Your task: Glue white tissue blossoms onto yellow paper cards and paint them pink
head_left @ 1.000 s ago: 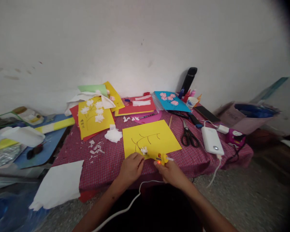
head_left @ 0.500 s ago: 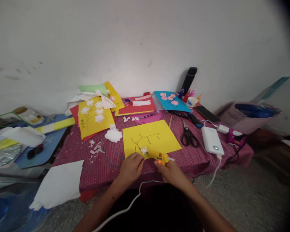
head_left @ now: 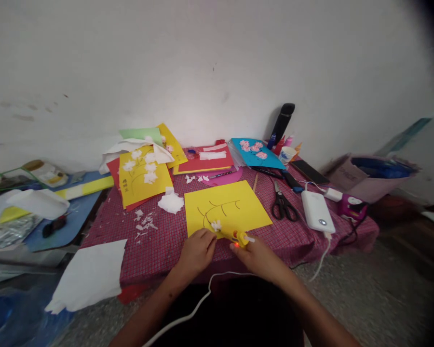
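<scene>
A yellow hot glue gun (head_left: pixel 240 237) with a glowing red light is gripped in my right hand (head_left: pixel 255 255), its nozzle pointing left towards my other hand. My left hand (head_left: pixel 198 251) is closed in a pinch at the lower edge of a yellow sheet of paper (head_left: pixel 246 212); what its fingertips hold is hidden. A dark branch with short twigs is drawn on this sheet. Just above my left fingertips, a small white paper flower (head_left: pixel 216 225) sits at the base of the branch.
Scissors (head_left: pixel 284 206) and a white power bank (head_left: pixel 317 212) lie to the right. Crumpled white paper (head_left: pixel 171 202) and paper scraps (head_left: pixel 144 224) are on the left, near a finished flower picture (head_left: pixel 137 185). A white cable (head_left: pixel 188 315) crosses my lap.
The glue gun has shifted slightly left, closer to my left hand, and its rear has turned a little towards me. My left hand stays nearly in place.
</scene>
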A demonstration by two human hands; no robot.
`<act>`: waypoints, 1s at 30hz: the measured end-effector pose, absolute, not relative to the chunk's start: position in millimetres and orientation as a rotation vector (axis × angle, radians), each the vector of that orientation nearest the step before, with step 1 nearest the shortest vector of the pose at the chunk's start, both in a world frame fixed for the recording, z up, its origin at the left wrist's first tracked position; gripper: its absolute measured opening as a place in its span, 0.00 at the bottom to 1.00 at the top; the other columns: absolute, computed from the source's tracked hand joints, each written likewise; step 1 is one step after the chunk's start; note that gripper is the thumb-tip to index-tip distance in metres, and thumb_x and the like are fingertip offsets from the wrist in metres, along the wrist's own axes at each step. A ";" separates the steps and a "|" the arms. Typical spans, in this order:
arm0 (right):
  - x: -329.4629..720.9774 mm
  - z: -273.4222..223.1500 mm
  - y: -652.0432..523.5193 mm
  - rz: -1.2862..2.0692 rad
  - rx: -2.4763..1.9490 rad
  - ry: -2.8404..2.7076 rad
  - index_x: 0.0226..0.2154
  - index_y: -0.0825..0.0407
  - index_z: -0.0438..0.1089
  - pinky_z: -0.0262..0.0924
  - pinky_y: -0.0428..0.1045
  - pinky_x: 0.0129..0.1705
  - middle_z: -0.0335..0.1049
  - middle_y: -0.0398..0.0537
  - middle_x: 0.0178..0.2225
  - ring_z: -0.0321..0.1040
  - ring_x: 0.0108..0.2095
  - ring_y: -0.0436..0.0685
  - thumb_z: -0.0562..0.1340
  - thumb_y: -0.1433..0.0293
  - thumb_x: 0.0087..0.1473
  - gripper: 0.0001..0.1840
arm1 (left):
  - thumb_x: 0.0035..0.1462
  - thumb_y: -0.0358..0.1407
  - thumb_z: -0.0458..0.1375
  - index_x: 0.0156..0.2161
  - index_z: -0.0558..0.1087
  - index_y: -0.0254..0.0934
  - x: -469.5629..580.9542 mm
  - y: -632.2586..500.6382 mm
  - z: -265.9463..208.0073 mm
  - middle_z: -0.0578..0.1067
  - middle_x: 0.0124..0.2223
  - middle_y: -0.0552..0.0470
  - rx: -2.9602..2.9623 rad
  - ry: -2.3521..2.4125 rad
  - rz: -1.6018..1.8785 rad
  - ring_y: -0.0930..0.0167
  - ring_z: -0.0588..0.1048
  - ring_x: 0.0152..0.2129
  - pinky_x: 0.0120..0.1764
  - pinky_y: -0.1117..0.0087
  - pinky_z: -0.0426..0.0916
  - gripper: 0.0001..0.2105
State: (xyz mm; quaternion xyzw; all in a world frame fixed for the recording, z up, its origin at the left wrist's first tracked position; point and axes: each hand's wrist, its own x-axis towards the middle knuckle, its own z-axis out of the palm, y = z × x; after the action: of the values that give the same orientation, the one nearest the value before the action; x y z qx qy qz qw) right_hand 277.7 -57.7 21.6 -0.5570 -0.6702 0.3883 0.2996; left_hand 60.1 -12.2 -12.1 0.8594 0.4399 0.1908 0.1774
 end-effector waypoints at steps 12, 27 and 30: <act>301.2 2.4 -72.3 1.430 -1.507 -1.250 0.26 0.48 0.63 0.47 0.45 0.17 0.58 0.36 0.14 0.53 0.14 0.49 0.62 0.47 0.55 0.23 | 0.67 0.32 0.52 0.41 0.73 0.36 59.9 -8.5 -4.6 0.76 0.40 0.48 2.380 1.208 0.691 0.69 0.74 0.38 0.42 0.66 0.69 0.07; 303.9 -12.4 -73.5 1.421 -1.443 -1.205 0.32 0.50 0.66 0.47 0.44 0.17 0.56 0.33 0.15 0.53 0.15 0.48 0.62 0.50 0.56 0.20 | 0.68 0.33 0.52 0.40 0.74 0.36 80.4 3.9 16.0 0.77 0.39 0.48 2.660 1.210 0.462 0.68 0.75 0.37 0.42 0.66 0.71 0.08; 303.8 -13.8 -72.6 1.412 -1.426 -1.217 0.34 0.50 0.66 0.47 0.44 0.18 0.56 0.33 0.17 0.53 0.16 0.48 0.62 0.51 0.57 0.19 | 0.69 0.33 0.51 0.38 0.74 0.36 84.7 5.5 18.8 0.76 0.37 0.48 2.728 1.239 0.350 0.68 0.75 0.35 0.40 0.66 0.70 0.10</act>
State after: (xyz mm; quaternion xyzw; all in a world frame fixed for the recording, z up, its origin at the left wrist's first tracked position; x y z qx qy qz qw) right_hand 303.8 -72.6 -13.8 -0.5601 -0.4780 0.5549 0.3871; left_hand 84.7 5.5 18.8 0.9026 0.4100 0.1157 0.0625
